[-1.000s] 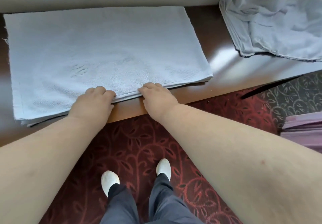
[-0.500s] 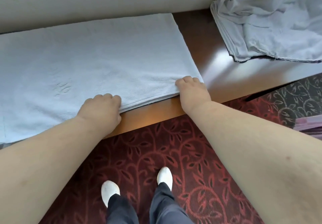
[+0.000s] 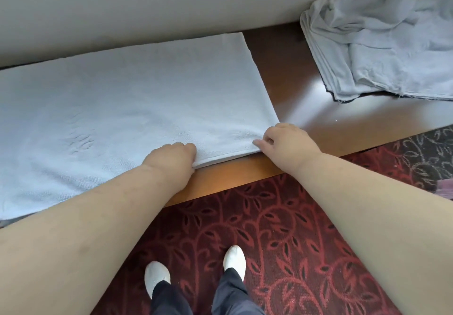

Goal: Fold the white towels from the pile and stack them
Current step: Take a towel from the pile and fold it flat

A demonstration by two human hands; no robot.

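A white towel (image 3: 137,98), folded flat in layers, lies along the dark wooden table (image 3: 306,108) and runs off the left edge of the view. My left hand (image 3: 171,159) grips its near edge, fingers curled over the layers. At the towel's near right corner, my right hand (image 3: 286,143) pinches the fabric between thumb and fingers. A crumpled pile of white towels (image 3: 382,44) sits at the table's far right.
A pale wall (image 3: 147,3) runs directly behind the table. Below the table's front edge is red patterned carpet (image 3: 282,228), where my two white-shod feet stand. Something purple (image 3: 445,188) shows at the right edge.
My right hand slid right along the towel's near edge to its right corner and now pinches it. The left hand also moved right along the edge. My view shifted right.
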